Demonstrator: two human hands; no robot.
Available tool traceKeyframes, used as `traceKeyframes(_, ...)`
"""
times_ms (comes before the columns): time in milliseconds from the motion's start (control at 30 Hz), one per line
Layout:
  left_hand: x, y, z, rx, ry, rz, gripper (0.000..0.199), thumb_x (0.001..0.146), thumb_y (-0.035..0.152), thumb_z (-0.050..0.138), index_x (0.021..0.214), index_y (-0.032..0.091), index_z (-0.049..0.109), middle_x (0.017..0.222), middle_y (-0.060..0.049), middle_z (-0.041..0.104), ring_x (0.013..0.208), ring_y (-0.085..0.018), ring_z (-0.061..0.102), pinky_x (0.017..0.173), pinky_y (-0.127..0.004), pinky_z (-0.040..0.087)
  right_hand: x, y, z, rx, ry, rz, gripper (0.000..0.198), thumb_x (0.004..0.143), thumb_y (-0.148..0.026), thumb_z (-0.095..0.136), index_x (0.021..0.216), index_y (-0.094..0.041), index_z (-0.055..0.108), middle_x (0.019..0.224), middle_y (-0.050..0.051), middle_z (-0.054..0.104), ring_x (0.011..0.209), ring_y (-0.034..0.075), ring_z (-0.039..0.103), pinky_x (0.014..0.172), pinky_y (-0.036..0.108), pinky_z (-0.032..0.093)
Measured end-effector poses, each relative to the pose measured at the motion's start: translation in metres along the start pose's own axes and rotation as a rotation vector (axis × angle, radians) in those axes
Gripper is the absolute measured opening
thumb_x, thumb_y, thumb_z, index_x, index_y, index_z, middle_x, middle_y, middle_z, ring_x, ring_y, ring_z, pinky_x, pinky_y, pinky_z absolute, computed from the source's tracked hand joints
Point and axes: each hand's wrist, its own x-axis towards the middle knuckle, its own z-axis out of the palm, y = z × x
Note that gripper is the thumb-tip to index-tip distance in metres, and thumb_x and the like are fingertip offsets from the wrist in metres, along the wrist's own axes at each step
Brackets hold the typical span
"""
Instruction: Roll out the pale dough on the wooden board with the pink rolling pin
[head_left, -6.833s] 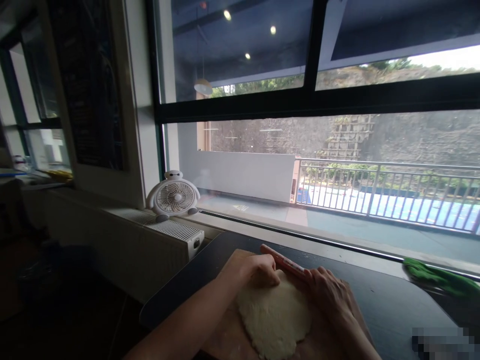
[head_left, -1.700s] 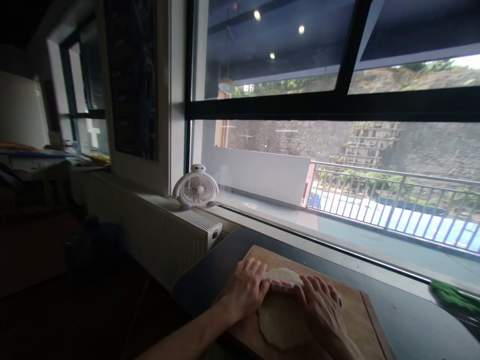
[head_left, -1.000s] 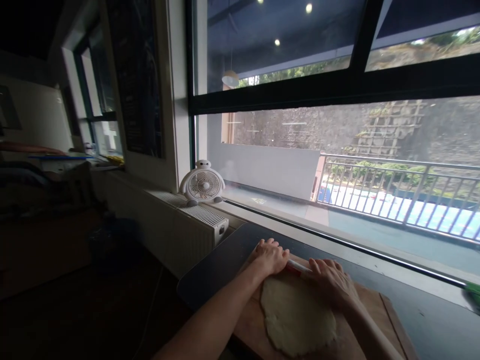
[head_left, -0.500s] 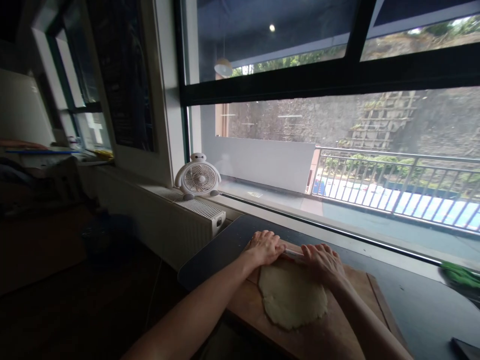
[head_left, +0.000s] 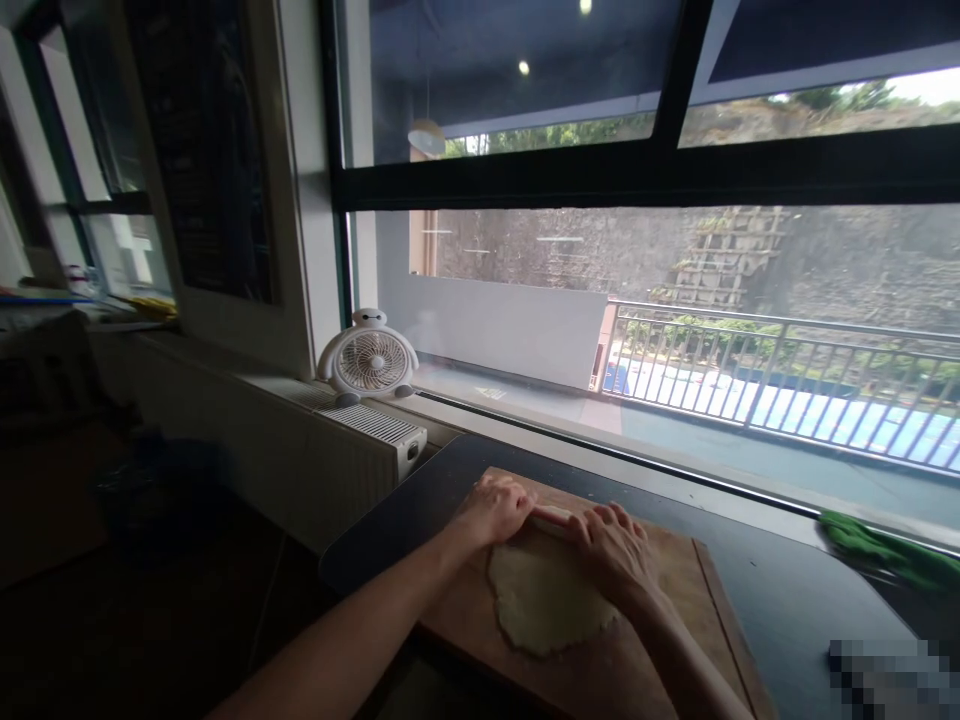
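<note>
A flat, rough-edged sheet of dough (head_left: 551, 595) lies on a wooden board (head_left: 679, 590). Across its far edge runs a thin rolling pin (head_left: 553, 516), of which only a short stretch shows between my hands. My left hand (head_left: 499, 508) is curled over the pin's left part, at the dough's far left edge. Over the right part, my right hand (head_left: 619, 550) bends its fingers on the pin, its palm above the dough. Both ends of the pin are hidden under my hands.
The board rests on a dark table (head_left: 795, 600) beside a window. A white fan (head_left: 373, 360) stands on a radiator (head_left: 375, 425) at the left. Green cloth (head_left: 877, 548) lies on the right near the sill, and a blurred dark object (head_left: 892, 680) is at lower right.
The view has turned slightly right, so everything sits further left. Both hands stay on the pin at the dough's far edge, and the pin shows a little differently between them.
</note>
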Motion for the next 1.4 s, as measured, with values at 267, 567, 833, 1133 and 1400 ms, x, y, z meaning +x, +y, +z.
traceKeyframes(267,-0.029,-0.008,-0.001,-0.004,0.062,0.128,0.042,0.094,0.041,0.023,0.104,0.023,0.06,0.11,-0.005,0.063,0.113,-0.021,0.048,0.097,-0.038,0.031,-0.026,0.002,0.006,0.026,0.116,-0.091,0.048,0.093,-0.045,0.023,0.129,-0.021,0.045,0.132,0.007,0.048,0.127,0.024,0.033,0.104,0.042,0.019)
traceKeyframes(567,0.06,-0.016,0.016,0.046,-0.104,-0.144,0.054,0.091,0.053,0.021,0.094,0.02,0.064,0.11,-0.011,0.062,0.109,-0.027,0.049,0.09,-0.048,0.035,0.069,0.01,-0.004,-0.019,-0.142,-0.002,0.034,0.09,-0.041,0.037,0.118,-0.031,0.052,0.115,0.008,0.056,0.111,0.025,0.045,0.088,0.043,0.031)
traceKeyframes(833,0.0,0.001,0.002,0.035,-0.006,-0.044,0.05,0.093,0.049,0.021,0.1,0.022,0.062,0.109,-0.007,0.062,0.109,-0.024,0.048,0.095,-0.042,0.033,0.021,0.005,0.0,0.006,-0.046,0.031,0.051,0.094,-0.046,0.014,0.114,-0.027,0.056,0.123,0.007,0.052,0.122,0.025,0.036,0.096,0.044,0.026)
traceKeyframes(1133,-0.057,0.011,-0.007,0.002,0.082,0.068,0.049,0.093,0.047,0.026,0.127,0.02,0.047,0.129,-0.009,0.051,0.119,-0.025,0.043,0.103,-0.041,0.026,-0.01,0.016,0.015,0.032,0.078,-0.108,0.046,0.093,-0.045,0.024,0.128,-0.025,0.046,0.13,0.005,0.049,0.126,0.023,0.032,0.104,0.043,0.019)
traceKeyframes(1400,0.041,-0.025,0.01,0.035,-0.095,-0.188,0.056,0.091,0.051,0.018,0.107,0.018,0.06,0.123,-0.013,0.054,0.119,-0.029,0.041,0.096,-0.054,0.03,0.089,-0.004,0.004,0.013,-0.137,-0.008,0.036,0.089,-0.041,0.035,0.113,-0.026,0.057,0.108,0.01,0.058,0.109,0.026,0.047,0.084,0.042,0.034)
